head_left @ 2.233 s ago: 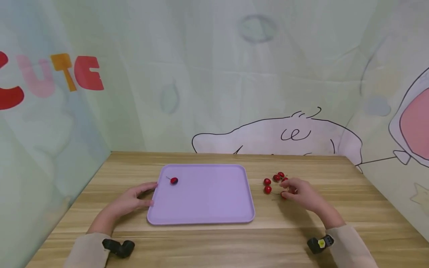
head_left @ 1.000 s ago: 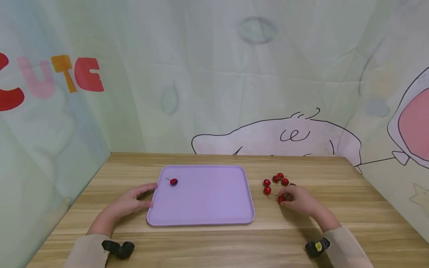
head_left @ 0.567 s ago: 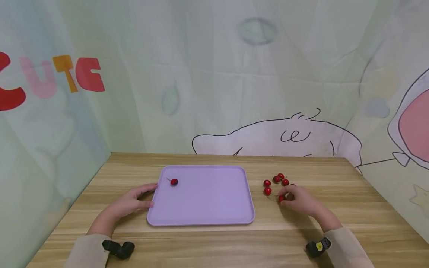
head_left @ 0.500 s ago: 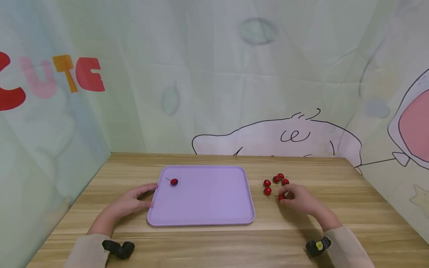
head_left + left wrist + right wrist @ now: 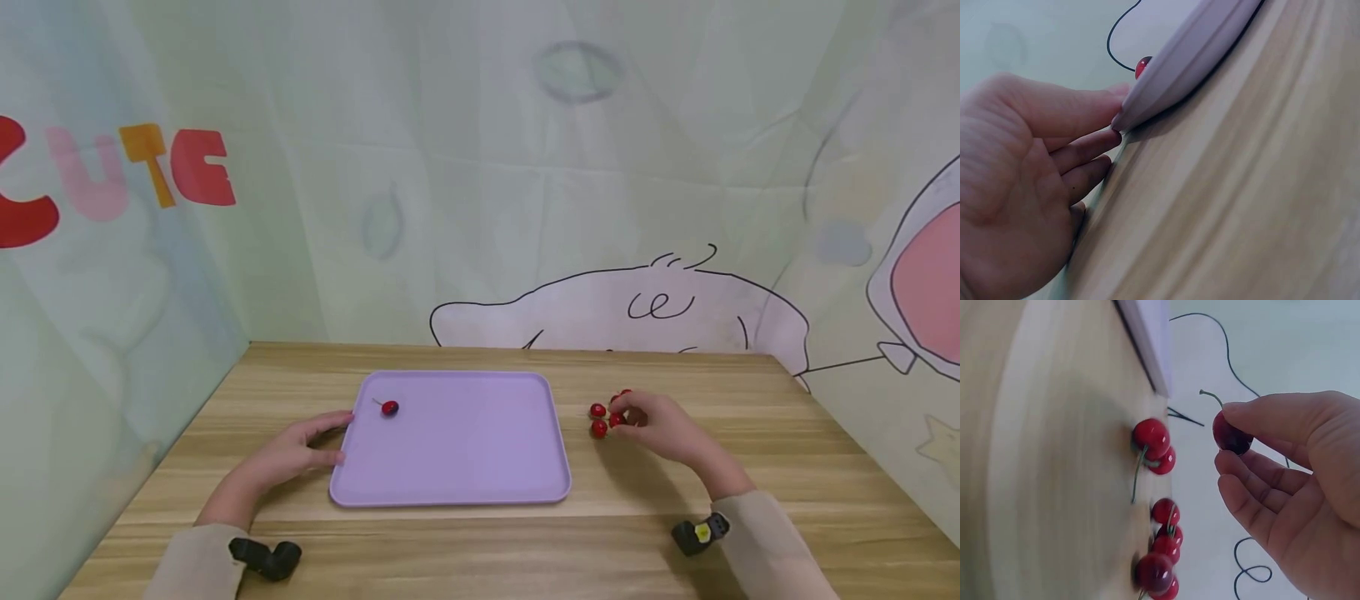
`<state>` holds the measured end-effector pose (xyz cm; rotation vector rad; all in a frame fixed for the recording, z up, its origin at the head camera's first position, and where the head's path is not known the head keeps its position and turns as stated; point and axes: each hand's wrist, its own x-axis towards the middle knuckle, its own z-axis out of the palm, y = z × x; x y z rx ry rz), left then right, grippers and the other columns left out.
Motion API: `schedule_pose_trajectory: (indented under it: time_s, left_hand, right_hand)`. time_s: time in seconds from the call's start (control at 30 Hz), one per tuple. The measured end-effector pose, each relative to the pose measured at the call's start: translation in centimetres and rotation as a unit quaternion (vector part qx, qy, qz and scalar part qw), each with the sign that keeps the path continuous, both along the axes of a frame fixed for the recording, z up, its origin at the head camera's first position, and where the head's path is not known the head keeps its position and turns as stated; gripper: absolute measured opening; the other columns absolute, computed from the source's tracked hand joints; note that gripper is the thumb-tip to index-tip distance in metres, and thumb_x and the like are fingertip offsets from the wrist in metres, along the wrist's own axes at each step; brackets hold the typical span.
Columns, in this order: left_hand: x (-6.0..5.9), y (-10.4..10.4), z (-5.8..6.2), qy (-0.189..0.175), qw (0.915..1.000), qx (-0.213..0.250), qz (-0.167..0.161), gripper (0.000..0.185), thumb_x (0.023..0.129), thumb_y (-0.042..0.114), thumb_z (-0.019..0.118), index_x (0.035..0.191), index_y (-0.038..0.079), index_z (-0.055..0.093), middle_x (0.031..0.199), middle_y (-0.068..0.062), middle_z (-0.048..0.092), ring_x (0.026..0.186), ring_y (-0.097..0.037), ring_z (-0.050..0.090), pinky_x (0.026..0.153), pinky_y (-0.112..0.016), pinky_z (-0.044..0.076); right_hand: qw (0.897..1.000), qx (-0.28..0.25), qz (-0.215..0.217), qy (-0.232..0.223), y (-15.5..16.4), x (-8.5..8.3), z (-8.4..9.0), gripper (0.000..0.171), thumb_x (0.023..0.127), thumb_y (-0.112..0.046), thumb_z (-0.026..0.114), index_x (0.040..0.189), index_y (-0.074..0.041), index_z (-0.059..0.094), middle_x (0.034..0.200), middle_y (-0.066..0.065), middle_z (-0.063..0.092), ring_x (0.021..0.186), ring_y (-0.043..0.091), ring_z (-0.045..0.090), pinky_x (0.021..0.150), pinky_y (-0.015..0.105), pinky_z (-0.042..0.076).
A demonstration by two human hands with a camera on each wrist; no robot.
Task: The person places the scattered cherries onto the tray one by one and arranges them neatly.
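Observation:
My right hand (image 5: 663, 427) pinches a dark red cherry (image 5: 1232, 434) between thumb and fingers, its stem pointing up and away in the right wrist view. The hand is over the loose cherries, and the held cherry (image 5: 617, 420) overlaps the group in the head view. My left hand (image 5: 296, 450) touches the left edge of a lilac tray (image 5: 465, 442), thumb and forefinger spread apart along the rim. The left wrist view shows the thumb tip (image 5: 1117, 90) right at that rim. One cherry (image 5: 389, 408) with a stem lies in the tray's upper left part.
Several stemmed cherries (image 5: 1152, 439) lie on the wooden table (image 5: 480, 554) to the right of the tray, some hidden behind my right hand in the head view. A printed cloth backdrop (image 5: 480, 208) stands behind the table. Black wrist devices (image 5: 266, 558) sit on both sleeves.
My right hand has taken hold of a cherry, lifted it and moved left and away from me, over the others. The left hand and tray have stayed put.

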<state>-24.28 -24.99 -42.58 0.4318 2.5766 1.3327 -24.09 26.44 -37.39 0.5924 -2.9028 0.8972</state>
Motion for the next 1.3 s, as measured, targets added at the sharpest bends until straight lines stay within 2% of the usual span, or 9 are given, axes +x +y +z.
schedule_pose_trajectory:
  time_s: [0.27, 0.37, 0.5, 0.77, 1.07, 1.3]
  left_hand:
    - [0.0, 0.0, 0.0, 0.000, 1.0000, -0.004, 0.000, 0.069, 0.084, 0.021, 0.072, 0.142, -0.001, 0.043, 0.150, -0.028, 0.032, 0.139, -0.050, 0.021, 0.108, -0.069, 0.020]
    - [0.0, 0.0, 0.0, 0.002, 1.0000, -0.004, -0.001, 0.069, 0.084, 0.021, 0.072, 0.142, -0.001, 0.043, 0.150, -0.028, 0.032, 0.139, -0.050, 0.021, 0.108, -0.068, 0.020]
    - [-0.1, -0.1, 0.0, 0.005, 1.0000, -0.002, -0.005, 0.069, 0.084, 0.021, 0.072, 0.142, -0.003, 0.043, 0.150, -0.029, 0.032, 0.139, -0.051, 0.021, 0.108, -0.068, 0.020]
    - [-0.2, -0.1, -0.2, -0.001, 1.0000, -0.005, -0.004, 0.070, 0.085, 0.021, 0.072, 0.143, -0.001, 0.042, 0.151, -0.029, 0.031, 0.139, -0.051, 0.020, 0.107, -0.069, 0.020]
    - [-0.2, -0.1, -0.1, -0.004, 1.0000, -0.004, 0.000, 0.070, 0.084, 0.022, 0.072, 0.143, -0.002, 0.042, 0.150, -0.028, 0.032, 0.139, -0.051, 0.021, 0.108, -0.068, 0.020]
    - [-0.2, 0.0, -0.1, -0.011, 0.9999, -0.008, 0.003, 0.071, 0.084, 0.024, 0.072, 0.144, 0.001, 0.042, 0.151, -0.027, 0.031, 0.140, -0.049, 0.020, 0.108, -0.068, 0.019]
  right_hand:
    - [1.000, -0.013, 0.010, -0.021, -2.1, -0.7, 0.9, 0.021, 0.086, -0.006, 0.069, 0.106, -0.001, 0.067, 0.090, 0.002, 0.067, 0.078, 0.014, 0.058, 0.066, 0.026, 0.052]
    - [0.999, -0.024, 0.025, -0.017, -3.0, -1.0, 1.3, 0.023, 0.086, -0.006, 0.069, 0.107, 0.002, 0.066, 0.087, 0.003, 0.068, 0.075, 0.014, 0.060, 0.063, 0.027, 0.053]
    - [0.999, -0.025, 0.027, -0.006, -4.3, -1.4, 1.9, 0.023, 0.086, -0.008, 0.070, 0.107, -0.002, 0.067, 0.084, 0.001, 0.068, 0.073, 0.012, 0.059, 0.065, 0.028, 0.051]
    - [1.000, -0.019, 0.023, 0.002, -7.0, -1.8, 2.9, 0.023, 0.087, -0.012, 0.071, 0.108, -0.005, 0.068, 0.089, 0.001, 0.065, 0.078, 0.015, 0.057, 0.069, 0.029, 0.050]
    - [0.997, -0.058, 0.045, 0.014, -9.8, -2.6, 3.3, 0.024, 0.087, -0.012, 0.072, 0.109, -0.005, 0.067, 0.093, 0.002, 0.066, 0.080, 0.015, 0.059, 0.070, 0.027, 0.052]
    - [0.995, -0.083, 0.048, 0.023, -12.0, -3.6, 3.4, 0.026, 0.086, -0.013, 0.072, 0.110, -0.004, 0.067, 0.090, 0.002, 0.065, 0.077, 0.014, 0.058, 0.065, 0.026, 0.051]
